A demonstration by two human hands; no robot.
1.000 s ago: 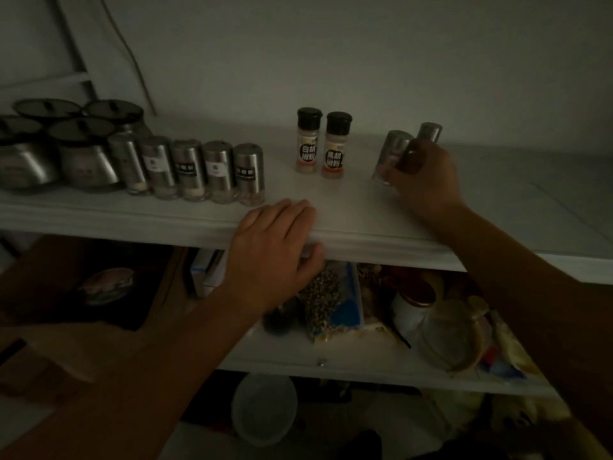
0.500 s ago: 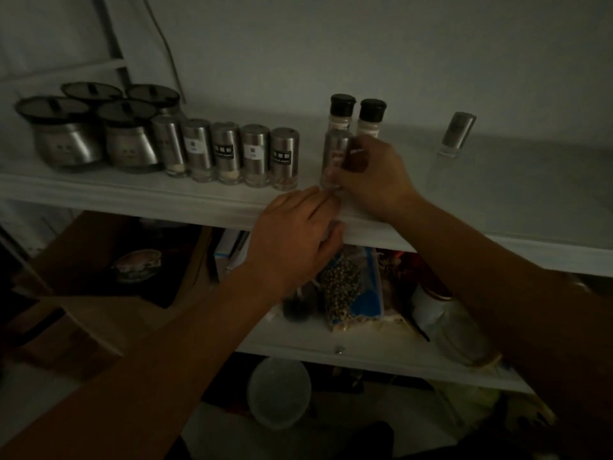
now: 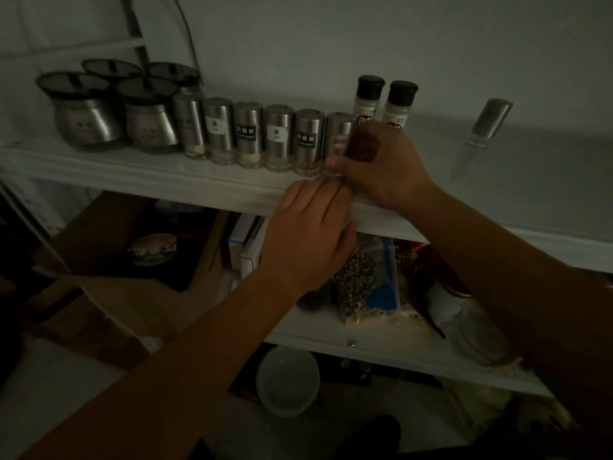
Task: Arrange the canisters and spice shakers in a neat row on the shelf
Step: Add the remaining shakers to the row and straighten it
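1. Between our clenched right fingers, the sixth shaker stands at the row's end on the shelf.
2. Left of them, a nudge could topple its neighbour.
3. Our left fingers rest released on the edge.

shakers: silver, black or white labels | bottles: black caps | shelf: white

The right hand grips a steel shaker upright on the shelf; the left hand rests on its front edge.
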